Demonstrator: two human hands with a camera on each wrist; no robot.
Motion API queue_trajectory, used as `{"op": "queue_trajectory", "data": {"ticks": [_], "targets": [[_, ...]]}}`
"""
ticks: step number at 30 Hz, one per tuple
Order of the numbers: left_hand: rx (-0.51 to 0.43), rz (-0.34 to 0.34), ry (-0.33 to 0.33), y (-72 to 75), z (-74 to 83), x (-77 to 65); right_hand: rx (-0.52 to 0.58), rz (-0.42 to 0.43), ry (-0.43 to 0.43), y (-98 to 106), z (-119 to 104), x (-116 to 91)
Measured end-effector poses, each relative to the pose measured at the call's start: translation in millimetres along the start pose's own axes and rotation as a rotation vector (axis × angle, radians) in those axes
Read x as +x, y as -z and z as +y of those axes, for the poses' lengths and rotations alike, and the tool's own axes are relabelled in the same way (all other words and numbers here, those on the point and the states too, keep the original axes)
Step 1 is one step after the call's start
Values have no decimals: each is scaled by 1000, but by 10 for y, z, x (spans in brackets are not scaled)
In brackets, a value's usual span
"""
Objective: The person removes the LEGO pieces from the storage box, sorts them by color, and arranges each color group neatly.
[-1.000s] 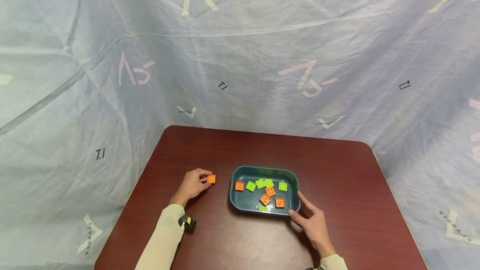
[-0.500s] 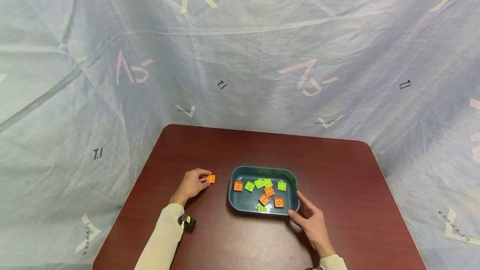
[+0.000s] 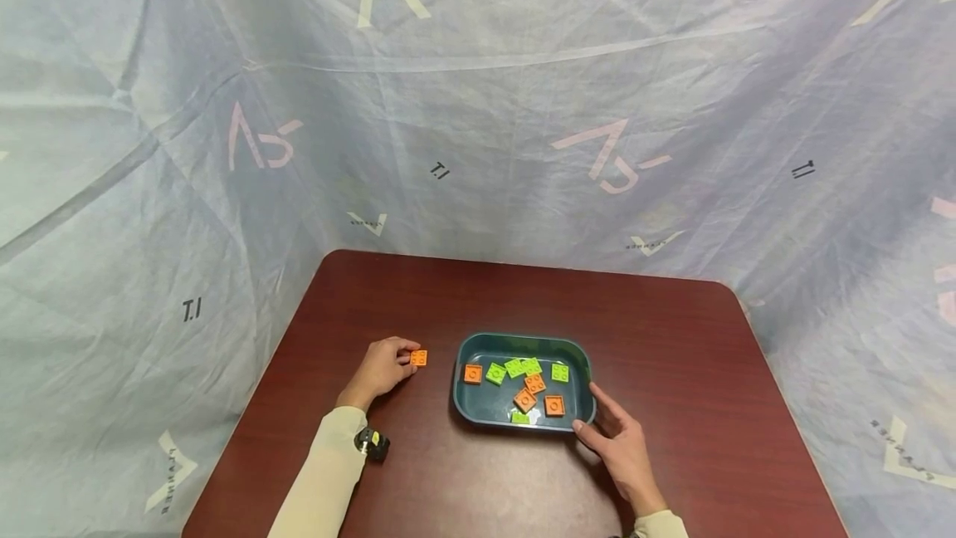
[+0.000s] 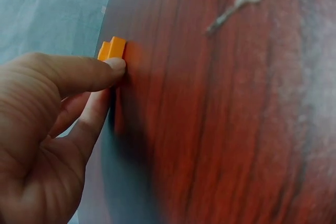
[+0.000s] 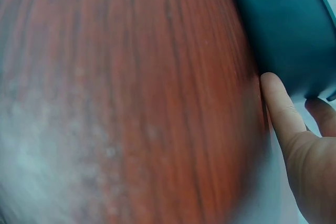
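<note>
My left hand (image 3: 382,370) pinches an orange toy building brick (image 3: 418,358) between thumb and fingers, low over the table to the left of the tray. In the left wrist view, the end of the brick (image 4: 117,48) shows past the thumb tip; the fingers behind are partly hidden. A dark teal tray (image 3: 485,403) holds several loose orange and lime green bricks, some studs up and some hollow side up. At its near right corner rests my right hand (image 3: 623,447), extended thumb and fingers touching the outer wall (image 5: 294,30) on either side of the corner.
The tray stands on a dark red wood-grain table (image 3: 478,293) with rounded far corners. A pale grey printed sheet (image 3: 485,106) hangs behind and at both sides of the table. Both wrists bear a strapped-on camera, the left one (image 3: 372,443) in fuller view.
</note>
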State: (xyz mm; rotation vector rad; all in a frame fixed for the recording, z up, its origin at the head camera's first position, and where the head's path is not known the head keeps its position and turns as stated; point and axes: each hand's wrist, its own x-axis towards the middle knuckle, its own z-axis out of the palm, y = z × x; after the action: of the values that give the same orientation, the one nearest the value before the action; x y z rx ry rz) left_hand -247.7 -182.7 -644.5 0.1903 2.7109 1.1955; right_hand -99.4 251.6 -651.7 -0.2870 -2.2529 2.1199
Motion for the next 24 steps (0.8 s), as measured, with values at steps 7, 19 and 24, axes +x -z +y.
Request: {"op": "queue_trajectory", "data": {"ticks": [7,19,24], "targets": [[0,-11,-4,13,13,7,6,6,-3,5,14,3],[-19,6,2,2,-19,-8,-3,19,-10,3,17,2],[-19,36,-16,16,9,-54,18,9,-3,3,28,10]]}}
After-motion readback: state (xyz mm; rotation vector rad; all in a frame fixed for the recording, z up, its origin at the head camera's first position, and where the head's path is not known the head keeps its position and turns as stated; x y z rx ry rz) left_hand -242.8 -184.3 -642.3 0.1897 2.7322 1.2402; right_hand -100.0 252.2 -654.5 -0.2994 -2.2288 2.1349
